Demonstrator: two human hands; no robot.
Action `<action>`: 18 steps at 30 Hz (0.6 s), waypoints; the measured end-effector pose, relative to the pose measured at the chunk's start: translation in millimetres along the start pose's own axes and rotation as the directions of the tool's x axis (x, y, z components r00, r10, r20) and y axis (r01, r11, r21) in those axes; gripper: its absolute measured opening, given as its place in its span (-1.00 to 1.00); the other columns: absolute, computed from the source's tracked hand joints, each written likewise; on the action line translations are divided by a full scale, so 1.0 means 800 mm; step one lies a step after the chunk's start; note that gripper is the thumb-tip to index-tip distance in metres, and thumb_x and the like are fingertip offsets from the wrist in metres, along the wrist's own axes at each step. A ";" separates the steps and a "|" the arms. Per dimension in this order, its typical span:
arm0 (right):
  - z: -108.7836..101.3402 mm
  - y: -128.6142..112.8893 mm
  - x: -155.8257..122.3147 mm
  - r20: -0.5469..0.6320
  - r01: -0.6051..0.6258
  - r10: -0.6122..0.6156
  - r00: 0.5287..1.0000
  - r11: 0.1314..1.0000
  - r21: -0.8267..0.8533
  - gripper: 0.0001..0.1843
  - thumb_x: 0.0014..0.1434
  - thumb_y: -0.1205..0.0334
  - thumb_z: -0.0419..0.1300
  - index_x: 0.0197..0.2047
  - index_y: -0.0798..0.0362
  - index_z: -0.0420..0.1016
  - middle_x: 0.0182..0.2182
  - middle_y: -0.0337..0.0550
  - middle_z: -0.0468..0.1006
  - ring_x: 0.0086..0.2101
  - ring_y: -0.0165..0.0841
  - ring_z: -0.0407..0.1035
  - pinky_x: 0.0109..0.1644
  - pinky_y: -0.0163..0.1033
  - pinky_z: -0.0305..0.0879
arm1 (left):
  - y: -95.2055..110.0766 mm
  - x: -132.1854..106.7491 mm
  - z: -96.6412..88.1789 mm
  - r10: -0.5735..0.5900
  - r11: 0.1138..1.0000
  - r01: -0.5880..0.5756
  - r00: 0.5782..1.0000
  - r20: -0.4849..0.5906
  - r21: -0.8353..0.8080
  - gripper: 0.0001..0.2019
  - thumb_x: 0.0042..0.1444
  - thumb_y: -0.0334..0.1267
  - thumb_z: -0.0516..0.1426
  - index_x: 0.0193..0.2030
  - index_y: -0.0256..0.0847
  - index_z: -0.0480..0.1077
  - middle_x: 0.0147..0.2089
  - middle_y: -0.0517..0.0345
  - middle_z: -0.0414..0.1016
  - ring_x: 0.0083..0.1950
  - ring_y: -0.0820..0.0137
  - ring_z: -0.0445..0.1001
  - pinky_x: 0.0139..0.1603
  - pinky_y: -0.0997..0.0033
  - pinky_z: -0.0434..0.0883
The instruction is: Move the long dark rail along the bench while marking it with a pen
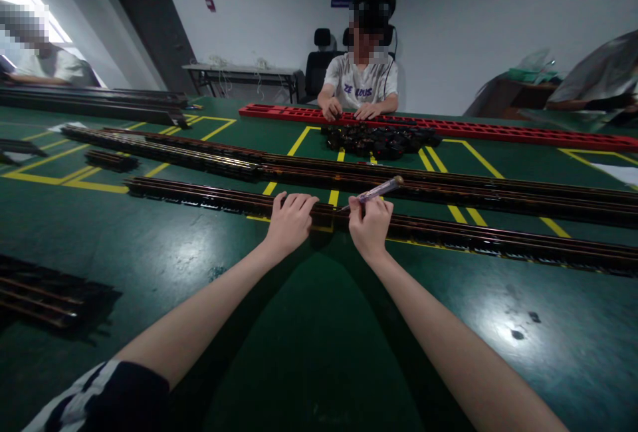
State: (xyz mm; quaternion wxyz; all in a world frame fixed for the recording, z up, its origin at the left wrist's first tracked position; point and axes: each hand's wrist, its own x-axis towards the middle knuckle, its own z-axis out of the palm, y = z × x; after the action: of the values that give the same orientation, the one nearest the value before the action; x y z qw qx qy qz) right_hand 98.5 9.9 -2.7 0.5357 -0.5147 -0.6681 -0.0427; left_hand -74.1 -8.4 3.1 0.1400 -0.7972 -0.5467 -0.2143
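Left hand (290,222): in the head view, centre, fingers are resting bent over the strip (325,215); whether clamped, I cannot tell.
Right hand (370,224): right of centre, fingers are gripping the tool (379,188).
Strip: lying across mid-frame.
Tool tip: pointing at the strip, possibly slipping if the strip shifts.

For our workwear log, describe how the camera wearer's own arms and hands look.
Left hand and right hand are bare; no gloves or wristwatches show. A dark sleeve with pale stripes covers the upper left arm; the right forearm is uncovered, its sleeve out of view.
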 end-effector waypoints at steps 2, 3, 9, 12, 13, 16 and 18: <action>-0.001 -0.001 0.000 -0.001 0.005 -0.005 1.000 1.000 0.011 -0.68 0.27 0.09 -0.04 -0.45 0.04 0.32 -0.44 -0.08 0.49 -0.36 -0.25 0.33 -0.16 -0.09 0.11 | 0.000 0.000 -0.001 -0.002 1.000 0.002 1.000 0.002 0.003 -0.61 0.13 -0.45 -0.06 0.08 -0.18 0.34 0.07 0.02 0.47 0.12 0.19 0.36 0.23 0.04 0.09; -0.001 -0.002 0.000 0.001 0.005 -0.005 1.000 1.000 0.014 -0.68 0.27 0.09 -0.04 -0.45 0.04 0.32 -0.44 -0.08 0.49 -0.36 -0.25 0.33 -0.16 -0.09 0.10 | 0.000 0.000 -0.002 -0.005 1.000 0.005 1.000 0.002 0.005 -0.60 0.12 -0.46 -0.06 0.07 -0.18 0.34 0.06 0.02 0.47 0.12 0.18 0.36 0.23 0.04 0.09; -0.002 -0.004 0.000 0.024 0.003 -0.003 1.000 1.000 0.013 -0.68 0.27 0.09 -0.04 -0.44 0.03 0.33 -0.43 -0.07 0.50 -0.34 -0.24 0.34 -0.15 -0.07 0.10 | 0.000 0.000 -0.003 -0.008 1.000 0.008 1.000 -0.002 -0.006 -0.59 0.11 -0.48 -0.07 0.06 -0.16 0.35 0.05 0.03 0.47 0.12 0.18 0.35 0.22 0.03 0.09; -0.002 -0.004 0.000 0.015 0.008 -0.008 1.000 1.000 0.010 -0.66 0.28 0.07 -0.05 -0.45 0.03 0.32 -0.43 -0.07 0.50 -0.34 -0.24 0.34 -0.15 -0.08 0.11 | 0.000 0.000 -0.004 -0.011 1.000 0.011 1.000 -0.001 -0.011 -0.60 0.12 -0.47 -0.08 0.07 -0.19 0.35 0.06 0.01 0.47 0.12 0.18 0.35 0.22 0.03 0.10; -0.002 -0.004 0.000 0.011 0.010 -0.010 1.000 1.000 0.009 -0.66 0.28 0.07 -0.06 -0.46 0.03 0.32 -0.43 -0.07 0.50 -0.34 -0.24 0.35 -0.15 -0.08 0.11 | 0.000 0.000 -0.004 -0.011 1.000 0.011 1.000 -0.002 -0.010 -0.60 0.13 -0.47 -0.08 0.07 -0.20 0.35 0.06 0.01 0.47 0.11 0.18 0.35 0.22 0.03 0.10; -0.001 -0.003 0.001 0.001 0.001 -0.001 1.000 1.000 0.008 -0.65 0.28 0.06 -0.07 -0.47 0.02 0.29 -0.46 -0.08 0.49 -0.35 -0.24 0.35 -0.16 -0.08 0.11 | 0.001 0.000 -0.005 -0.009 1.000 0.009 1.000 -0.006 -0.005 -0.60 0.14 -0.48 -0.09 0.07 -0.19 0.36 0.05 0.01 0.47 0.11 0.18 0.35 0.22 0.03 0.10; -0.001 -0.002 0.001 -0.005 -0.015 0.015 1.000 1.000 0.012 -0.63 0.28 0.04 -0.09 -0.49 0.01 0.27 -0.49 -0.09 0.47 -0.35 -0.23 0.34 -0.16 -0.08 0.11 | 0.002 0.000 -0.005 -0.013 1.000 0.013 1.000 -0.011 -0.005 -0.59 0.14 -0.49 -0.10 0.06 -0.17 0.36 0.05 0.02 0.48 0.10 0.19 0.36 0.22 0.03 0.10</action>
State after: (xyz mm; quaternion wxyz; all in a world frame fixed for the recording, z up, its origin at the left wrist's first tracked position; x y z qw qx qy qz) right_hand 98.3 9.1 -0.6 0.5406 -0.5164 -0.6632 -0.0359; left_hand -73.5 -11.3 6.8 0.1398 -0.7929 -0.5505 -0.2207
